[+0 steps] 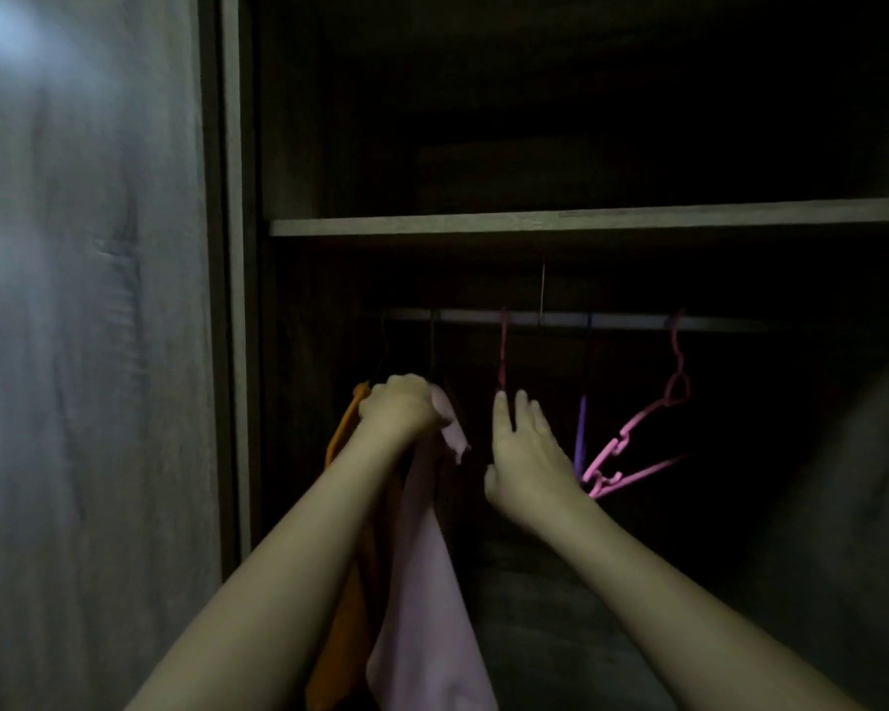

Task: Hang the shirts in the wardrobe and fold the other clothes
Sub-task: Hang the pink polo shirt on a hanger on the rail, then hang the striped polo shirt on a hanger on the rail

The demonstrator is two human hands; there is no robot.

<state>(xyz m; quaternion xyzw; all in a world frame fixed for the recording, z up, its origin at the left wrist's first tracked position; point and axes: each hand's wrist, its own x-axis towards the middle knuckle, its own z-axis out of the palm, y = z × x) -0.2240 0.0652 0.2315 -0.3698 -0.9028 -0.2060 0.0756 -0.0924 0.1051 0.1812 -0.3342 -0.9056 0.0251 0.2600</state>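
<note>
**mothball99:** ok, why's the left hand (401, 407) bunched up that high?

**hangerhoarder:** Looks to me like it's keeping the top end of the pale pink cloth shirt (422, 582) up at hanger level, a little under the grey metal rail (612, 319). The fingers are curled tight round the fabric, and a flap pokes out past the knuckles. A thin dark hook (435, 341) runs from the rail down to that fist, but it's too dim to tell if the shirt is actually on it.

**mothball99:** and the right hand (527, 454)?

**hangerhoarder:** Holding nothing. Fingers are straight and a bit spread, with the tips right at the foot of the dark red plastic hanger (503, 351) on the rail. My guess is it's either about to grab that one or nudge it aside for room.

**mothball99:** how's the shirt itself look?

**hangerhoarder:** Soft and limp. It falls in one long drape from the fist down between the forearms, inside the open wardrobe at the left part of the rail. It's plain, no print I can make out. It hangs right up against an orange garment (347, 443) on its left. Further right there's a bare purple hanger (581, 433) and a pink plastic hanger (632, 438) dangling crooked. A flat wooden shelf (586, 223) sits above all of it.
</note>
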